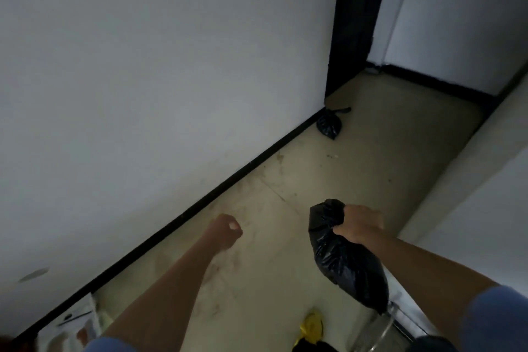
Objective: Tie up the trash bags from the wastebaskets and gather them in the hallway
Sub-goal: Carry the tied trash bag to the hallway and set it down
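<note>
The person's right hand (360,226) is clenched around the gathered neck of a black trash bag (347,260), whose full body hangs below and behind the fist, off the floor (371,168). The neck looks bunched tight, so this bag is probably already tied, though the knot is hidden inside the grip and the dim light leaves that unsure. The left hand (225,231) is curled into a loose fist beside it, out toward the wall (160,71), and holds nothing.

Well ahead of both hands, a second black bag (329,124) lies on the floor against the black baseboard (217,186), just short of a dark doorway (357,23). Its top is drawn into a tail that trails to the side, which suggests it is tied and set down as the start of the pile.

As a judgement of progress: one bag appears delivered to the hallway, and a second is in hand, not yet put down. What is left for this bag is to carry it forward and set it beside the first. Whether more wastebaskets wait elsewhere cannot be told from here. Below the right forearm sit something yellow (311,326) and a pale, perhaps clear, container (377,331), both too dim to name.
</note>
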